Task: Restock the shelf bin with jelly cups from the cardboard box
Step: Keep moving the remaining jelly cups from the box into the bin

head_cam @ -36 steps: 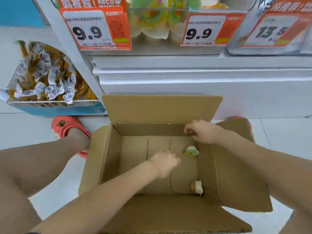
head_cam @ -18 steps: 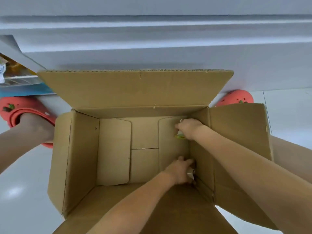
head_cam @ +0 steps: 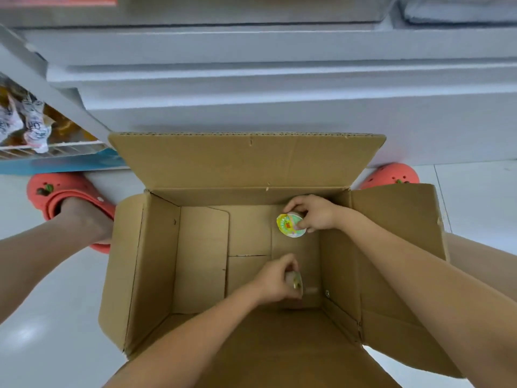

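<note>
An open cardboard box (head_cam: 156,261) sits on the floor in front of me, flaps spread. Both my hands reach into it. My right hand (head_cam: 314,212) holds a jelly cup (head_cam: 289,225) with a yellow-green foil lid, tilted toward me, near the box's far right corner. My left hand (head_cam: 275,281) grips a second jelly cup (head_cam: 297,281) seen edge-on, low at the right side of the box floor. No other cups show on the box bottom. The shelf bin is out of view above.
The white shelf base (head_cam: 279,107) rises just behind the box. A wire basket of wrapped snacks (head_cam: 33,130) stands at the left. My feet in red clogs, one clog (head_cam: 61,197) left and the other clog (head_cam: 391,176) right, flank the box on the pale tiled floor.
The view dropped from the shelf to the box. Both hands closed on the two cups that lay on the box floor; the right hand has now turned its cup lid-up and lifted it.
</note>
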A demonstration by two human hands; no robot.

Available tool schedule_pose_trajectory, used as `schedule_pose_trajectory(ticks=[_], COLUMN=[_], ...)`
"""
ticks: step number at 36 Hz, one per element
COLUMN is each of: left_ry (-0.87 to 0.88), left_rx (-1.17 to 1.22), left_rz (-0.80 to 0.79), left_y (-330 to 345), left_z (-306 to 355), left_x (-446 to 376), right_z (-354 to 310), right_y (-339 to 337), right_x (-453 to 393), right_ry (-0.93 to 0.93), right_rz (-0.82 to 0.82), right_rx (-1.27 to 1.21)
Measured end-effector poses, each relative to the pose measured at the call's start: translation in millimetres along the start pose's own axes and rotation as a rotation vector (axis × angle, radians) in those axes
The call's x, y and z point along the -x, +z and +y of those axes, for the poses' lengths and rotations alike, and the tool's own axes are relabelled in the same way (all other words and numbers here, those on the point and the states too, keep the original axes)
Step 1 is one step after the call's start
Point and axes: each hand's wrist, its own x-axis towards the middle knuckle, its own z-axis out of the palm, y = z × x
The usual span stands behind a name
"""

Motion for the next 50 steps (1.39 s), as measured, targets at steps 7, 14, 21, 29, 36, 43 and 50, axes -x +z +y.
schedule_pose_trajectory(ticks=[7,14,21,29,36,43,50], left_ry=[-0.008,0.204,0.712,0.88,0.743,0.688,0.66], left_rx=[0.162,0.455,0.086,-0.105,-0.217,-0.438,-0.635], left_rz=[0.064,0.222,0.585,0.778,0.672,0.509,0.545], left_y=[-95,-166,-190,-230,-254,-268,-281], left_z=[45,131,231,334,361,382,399], left_x=[72,170,249,226,177,172,168], right_z=[-44,-123,-192,-235,-238,-239,-245], right_y=[-9,-26,-56,-120,-160,-174,-176], right_x=[67,167,267,281,265,270,260], right_ry=[-0.124,-0.323,-0.809,-0.884,-0.712,-0.654,-0.541], right_rz=[-0.001,0.103,0.601,1.147,1.066,0.872,0.939], right_rx=[-0.033,-0.107,-0.337,0.12,0.513,0.687,0.82])
